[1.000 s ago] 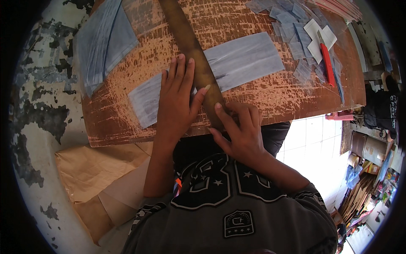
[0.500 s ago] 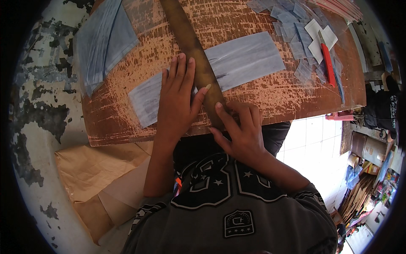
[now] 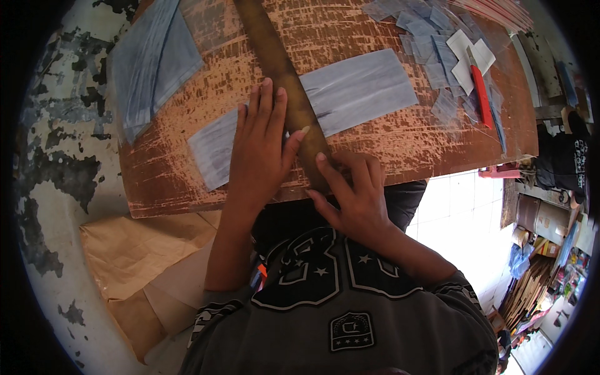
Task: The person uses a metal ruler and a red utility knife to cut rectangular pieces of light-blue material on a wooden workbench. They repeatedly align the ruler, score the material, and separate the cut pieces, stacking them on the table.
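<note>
Brown strip (image 3: pixel 280 59), 2 hands (image 3: pixel 257 153) at table edge (image 3: pixel 172 208)

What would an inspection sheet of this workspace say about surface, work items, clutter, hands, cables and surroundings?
Surface: brown table, worn and scratched.
Work items: grey-blue strip lying flat; brown bar across it.
Clutter: plastic scraps, white paper pieces and red-handled cutter at right; bluish sheets at left.
Hands: left hand spread over the strip, thumb on the bar; right hand at the bar's near end, grip unclear.
Cables: nothing seen.
Surroundings: peeling wall at left, white tiled floor at right.
</note>
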Demonstrator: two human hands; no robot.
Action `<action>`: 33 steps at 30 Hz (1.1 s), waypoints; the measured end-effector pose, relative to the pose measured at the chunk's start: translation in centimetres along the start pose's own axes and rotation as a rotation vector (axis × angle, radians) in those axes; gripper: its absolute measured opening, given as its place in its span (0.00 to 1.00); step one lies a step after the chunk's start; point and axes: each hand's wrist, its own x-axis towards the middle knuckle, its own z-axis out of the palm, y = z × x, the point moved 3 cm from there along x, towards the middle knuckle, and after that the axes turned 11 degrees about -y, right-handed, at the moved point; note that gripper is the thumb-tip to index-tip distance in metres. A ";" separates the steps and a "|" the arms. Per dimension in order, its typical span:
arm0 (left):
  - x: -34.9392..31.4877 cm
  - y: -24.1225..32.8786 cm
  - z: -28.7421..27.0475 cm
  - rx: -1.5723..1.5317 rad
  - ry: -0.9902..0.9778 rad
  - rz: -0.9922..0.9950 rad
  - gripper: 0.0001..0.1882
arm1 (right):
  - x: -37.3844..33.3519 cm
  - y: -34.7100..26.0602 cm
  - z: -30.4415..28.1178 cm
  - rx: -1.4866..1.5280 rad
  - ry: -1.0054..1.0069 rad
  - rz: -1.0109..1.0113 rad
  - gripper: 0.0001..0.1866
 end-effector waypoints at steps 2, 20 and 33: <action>0.0 -0.4 -0.2 0.079 -0.056 -0.028 0.37 | -0.1 0.1 0.2 0.023 0.004 -0.003 0.31; -0.1 -0.6 0.7 0.148 -0.047 -0.045 0.38 | 0.8 6.9 -6.6 -0.140 0.298 0.207 0.23; -0.2 0.1 0.4 0.120 -0.010 -0.024 0.33 | -1.4 21.1 -16.9 -0.469 0.358 0.546 0.22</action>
